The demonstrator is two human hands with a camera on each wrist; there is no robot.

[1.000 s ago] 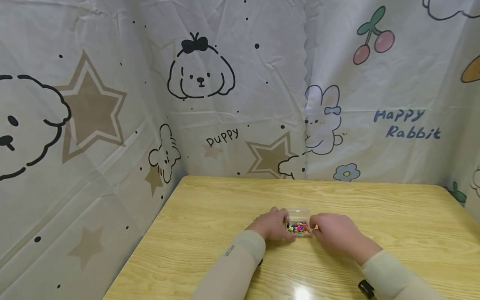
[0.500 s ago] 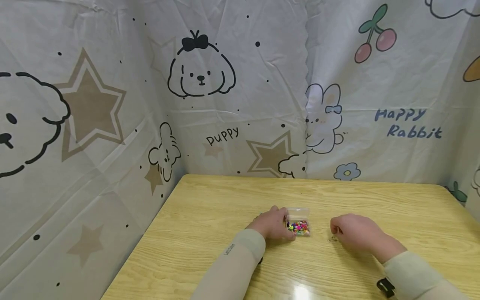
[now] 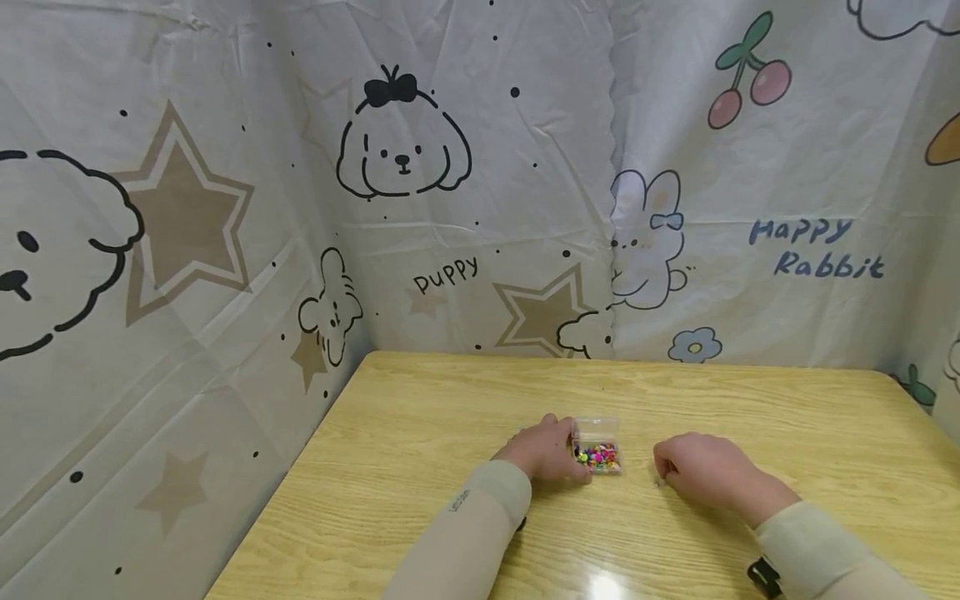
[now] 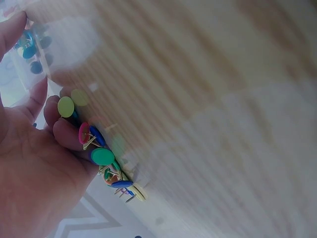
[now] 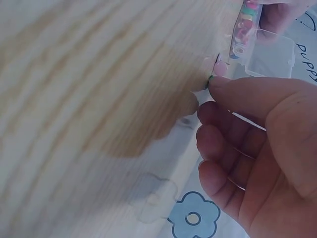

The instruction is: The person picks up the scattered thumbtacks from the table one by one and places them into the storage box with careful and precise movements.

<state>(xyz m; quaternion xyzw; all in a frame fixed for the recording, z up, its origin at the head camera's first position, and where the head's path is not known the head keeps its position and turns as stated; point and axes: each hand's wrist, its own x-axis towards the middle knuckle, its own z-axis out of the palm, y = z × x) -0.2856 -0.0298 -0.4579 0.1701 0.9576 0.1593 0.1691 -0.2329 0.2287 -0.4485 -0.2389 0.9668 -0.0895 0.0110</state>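
My left hand [image 3: 543, 450] holds a small clear plastic box [image 3: 597, 429] on the table, thumb and a finger at its side. Bright, many-coloured paper fasteners [image 3: 597, 456] lie inside, and its lid stands open. Beside the curled fingers in the left wrist view are several loose fasteners with round heads, one of them green [image 4: 103, 156], and gold prongs. Right of the box, my right hand [image 3: 701, 471] is low over the table. Its thumb tip meets a small green bit, apparently a fastener, with a pink one [image 5: 221, 68] close by; the index finger is largely hidden.
The wood-grain table [image 3: 435, 400] has a glossy surface. Behind it and to the left hangs a pale printed cloth [image 3: 480, 167]. A black strap end [image 3: 763, 577] shows under the right sleeve.
My right hand has left the box's right side and moved right to the table, then shifted slightly back left. My left hand and the box have stayed put.
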